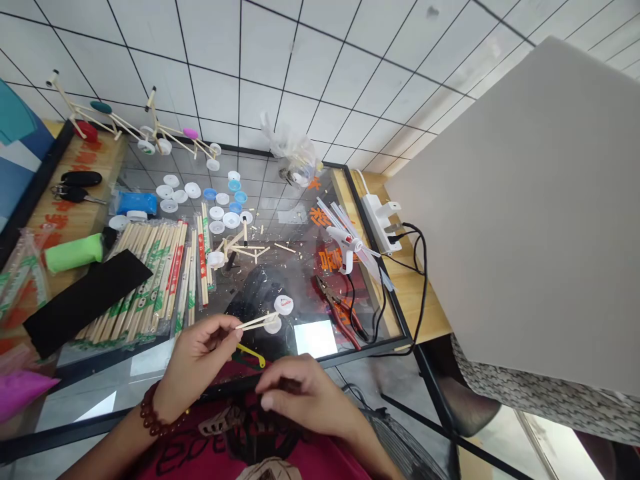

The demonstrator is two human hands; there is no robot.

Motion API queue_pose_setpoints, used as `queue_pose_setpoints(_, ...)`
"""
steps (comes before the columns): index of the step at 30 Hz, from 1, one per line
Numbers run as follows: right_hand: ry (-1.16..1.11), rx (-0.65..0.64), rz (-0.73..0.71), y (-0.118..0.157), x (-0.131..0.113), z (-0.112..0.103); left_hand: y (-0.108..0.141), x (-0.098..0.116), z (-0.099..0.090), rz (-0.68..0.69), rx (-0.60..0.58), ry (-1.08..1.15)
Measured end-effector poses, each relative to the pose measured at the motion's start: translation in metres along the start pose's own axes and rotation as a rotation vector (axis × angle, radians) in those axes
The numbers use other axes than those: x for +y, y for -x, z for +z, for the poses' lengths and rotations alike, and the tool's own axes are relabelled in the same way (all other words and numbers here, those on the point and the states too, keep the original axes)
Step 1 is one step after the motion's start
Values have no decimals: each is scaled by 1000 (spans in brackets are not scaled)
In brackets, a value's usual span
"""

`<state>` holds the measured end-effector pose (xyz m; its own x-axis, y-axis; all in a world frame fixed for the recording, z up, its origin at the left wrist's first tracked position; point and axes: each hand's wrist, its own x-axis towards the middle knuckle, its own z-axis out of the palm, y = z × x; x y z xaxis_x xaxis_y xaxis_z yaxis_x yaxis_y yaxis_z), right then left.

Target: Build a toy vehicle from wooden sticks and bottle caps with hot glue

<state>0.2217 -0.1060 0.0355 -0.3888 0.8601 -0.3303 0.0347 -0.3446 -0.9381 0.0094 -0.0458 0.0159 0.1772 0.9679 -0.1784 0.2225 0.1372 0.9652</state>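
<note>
My left hand (207,350) pinches the ends of thin wooden sticks (257,322). At their far end two white bottle caps (283,305) are set like wheels, low over the dark glass tabletop. My right hand (305,390) is held at the table's front edge, fingers curled and thumb apart from them, with nothing seen between them. A yellow tool handle (251,355) lies between my hands. Beyond them a small stick frame with a white cap (216,259) rests on the glass among wood scraps.
Wrapped chopsticks (145,280), a black sheet (87,300) and a green roll (74,253) lie left. Loose caps (193,191) and finished stick models (170,133) are farther back. At right are red-handled pliers (340,317), a glue gun (345,249) with cable and a power strip (380,223).
</note>
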Motion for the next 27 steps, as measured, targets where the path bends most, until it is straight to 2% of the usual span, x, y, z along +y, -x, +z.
queue_pose_setpoints(1, 111, 24, -112, 6, -11, -4, -2, 3, -2, 1, 4, 12)
queue_pose_setpoints(3, 316, 174, -349, 10, -30, -12, -8, 10, -6, 8, -6, 36)
queue_pose_setpoints(5, 467, 342, -480, 3, -42, -22, -15, 17, -8, 8, -44, 62)
queue_pose_setpoints(6, 510, 392, -495, -4, -45, -27, -19, 21, -8, 7, -73, 69)
queue_pose_setpoints(8, 520, 405, -453, -22, -46, -36, -26, 28, -8, 5, -141, 66)
queue_pose_setpoints(11, 402, 287, -332, -52, -35, -42, -37, 31, -4, -10, -221, 49)
queue_pose_setpoints(15, 199, 159, -214, -78, -13, -39, -50, 24, 3, -42, -216, 72)
queue_pose_setpoints(19, 84, 201, -130, -88, 1, -38, -61, 14, 10, -34, -174, 121)
queue_pose_setpoints(27, 22, 221, -99, -94, 11, -43, -67, 5, 20, -47, -172, 115)
